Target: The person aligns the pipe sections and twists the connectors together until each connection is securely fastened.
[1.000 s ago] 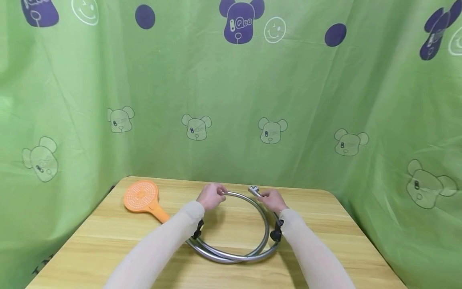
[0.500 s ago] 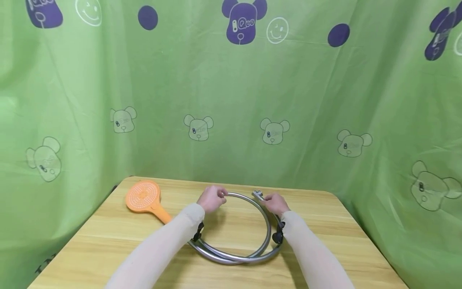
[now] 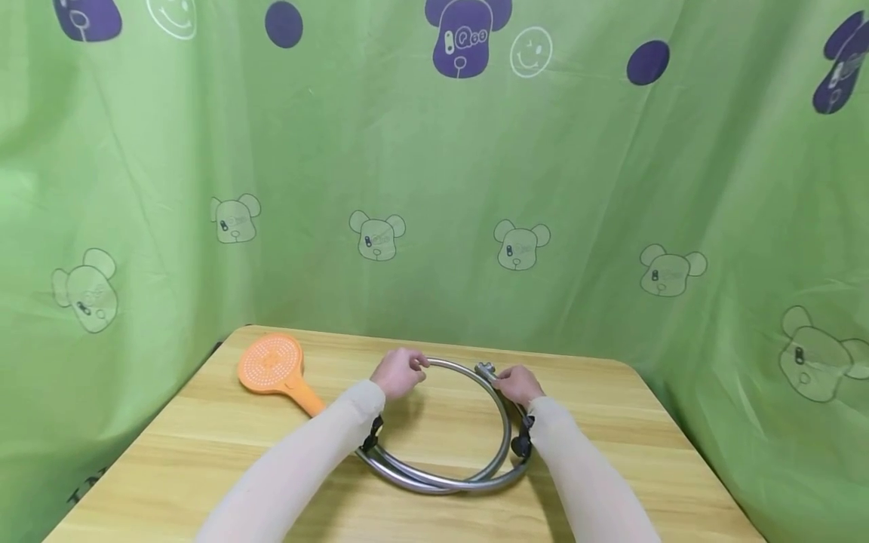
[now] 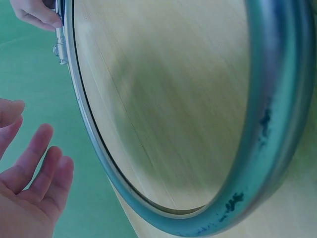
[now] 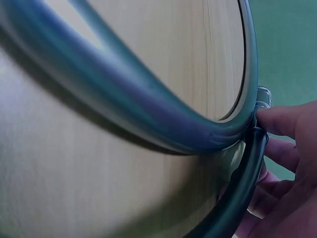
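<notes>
A silver shower hose [image 3: 468,485] lies coiled in a loop on the wooden table. My right hand [image 3: 519,385] pinches it just behind its metal end fitting [image 3: 485,369], thumb against the fingers, beside the back right of the loop. At the back left of the loop is my left hand [image 3: 399,372]; the left wrist view has its fingers [image 4: 37,148] relaxed and spread apart from the hose, holding nothing. An orange shower head [image 3: 271,363] lies face up at the left, its handle running beneath my left forearm, where the lower end is hidden.
The table [image 3: 611,452] has rounded back corners. A green curtain [image 3: 434,166] with bear prints encloses it at the back and both sides. A dark wrist strap with a camera [image 3: 521,445] hangs under my right wrist, close over the hose.
The right hand has brought the hose's end fitting slightly toward me, closer to the loop. The left hand and the shower head stay in place; the view has shifted a little.
</notes>
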A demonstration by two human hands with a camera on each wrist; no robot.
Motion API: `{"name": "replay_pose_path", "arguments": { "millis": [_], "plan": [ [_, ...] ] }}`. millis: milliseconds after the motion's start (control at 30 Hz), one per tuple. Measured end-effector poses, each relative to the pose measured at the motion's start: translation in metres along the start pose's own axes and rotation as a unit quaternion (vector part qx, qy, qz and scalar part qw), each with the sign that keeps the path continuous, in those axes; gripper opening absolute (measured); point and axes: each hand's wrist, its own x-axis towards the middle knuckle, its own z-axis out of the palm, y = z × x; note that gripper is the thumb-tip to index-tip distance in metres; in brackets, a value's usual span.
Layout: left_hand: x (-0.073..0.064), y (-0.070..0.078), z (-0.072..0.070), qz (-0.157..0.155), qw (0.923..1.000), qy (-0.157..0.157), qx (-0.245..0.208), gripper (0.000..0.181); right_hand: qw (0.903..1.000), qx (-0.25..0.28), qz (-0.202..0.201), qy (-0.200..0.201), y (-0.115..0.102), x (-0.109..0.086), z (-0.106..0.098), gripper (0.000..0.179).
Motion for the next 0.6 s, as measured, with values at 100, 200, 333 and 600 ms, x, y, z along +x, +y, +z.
{"name": "replay_pose_path", "arguments": {
  "millis": [100,200,333,600],
  "plan": [
    [0.000,0.002,0.001,-0.001,1.0000,-0.001,-0.003,0.022,1.0000,-0.005,-0.004,-0.004,0.001,-0.001,-0.002,0.031],
    [0.000,0.003,0.003,-0.002,1.0000,-0.004,-0.005,0.022,0.9999,-0.010,-0.007,-0.004,0.004,-0.001,-0.003,0.031],
    [0.000,0.005,0.004,-0.001,1.0000,-0.007,-0.005,0.023,0.9999,-0.009,-0.010,-0.002,0.008,0.000,-0.003,0.032],
    [-0.008,0.007,0.002,0.010,0.9998,-0.017,0.010,0.024,0.9998,-0.011,-0.014,0.005,0.009,-0.002,-0.004,0.035]
  ]
}}
